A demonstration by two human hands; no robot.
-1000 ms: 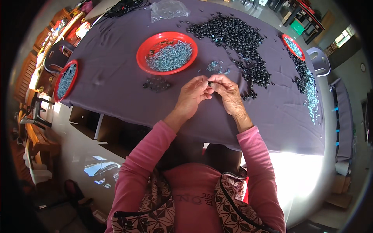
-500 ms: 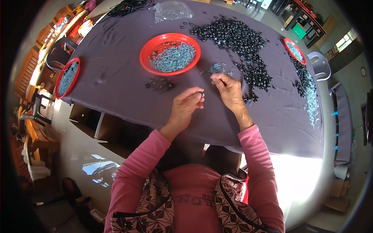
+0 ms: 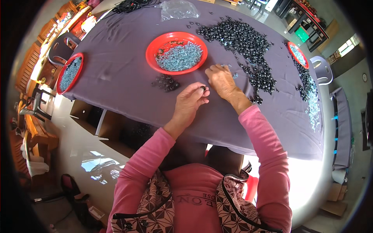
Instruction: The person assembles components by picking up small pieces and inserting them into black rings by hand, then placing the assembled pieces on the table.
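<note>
Left hand (image 3: 189, 104) hovers over the purple-draped worktop (image 3: 124, 83), its grip pressed together, thumb and forefinger pinching 1 small dark ring-shaped piece (image 3: 203, 89) right at the fingertips, just above the cloth. Right hand (image 3: 220, 79) lies further out, fingers curled down onto a thin scatter of pale blue-grey bits (image 3: 229, 72); the knuckles hide the fingertips, so whether that grip holds anything cannot be told. Just left of the hands sits a small cluster of dark pieces (image 3: 166, 82). Beyond them, a round red tray (image 3: 155, 48) holds a pile of pale blue-grey parts, and a big heap of dark pieces (image 3: 243, 37) spreads to the right. The pieces are too small to make out their exact shape. A second red tray (image 3: 59, 79) sits at the worktop's left edge.
</note>
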